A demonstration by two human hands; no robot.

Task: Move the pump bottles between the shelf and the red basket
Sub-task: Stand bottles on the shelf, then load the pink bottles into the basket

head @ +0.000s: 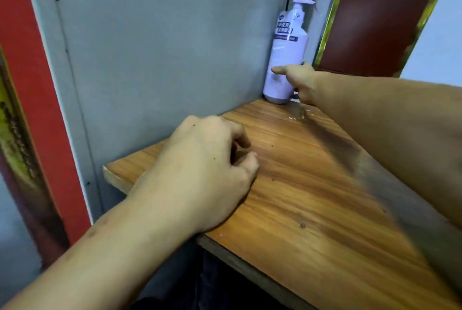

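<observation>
Head cam: my R grip [301,82] at pump bottle [288,44], thumb across it, can't tell if holding; L grip [207,167] slack, empty, on shelf [312,197].

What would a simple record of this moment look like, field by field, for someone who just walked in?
setting: wooden shelf against a grey wall
bottle: one pale purple pump bottle, upright in the shelf's far corner
right hand: at the bottle's lower part, thumb across its front; whether the grip has closed cannot be told
left hand: rests on the shelf near its edge, fingers loosely curled, holding nothing
red basket: not in view
</observation>
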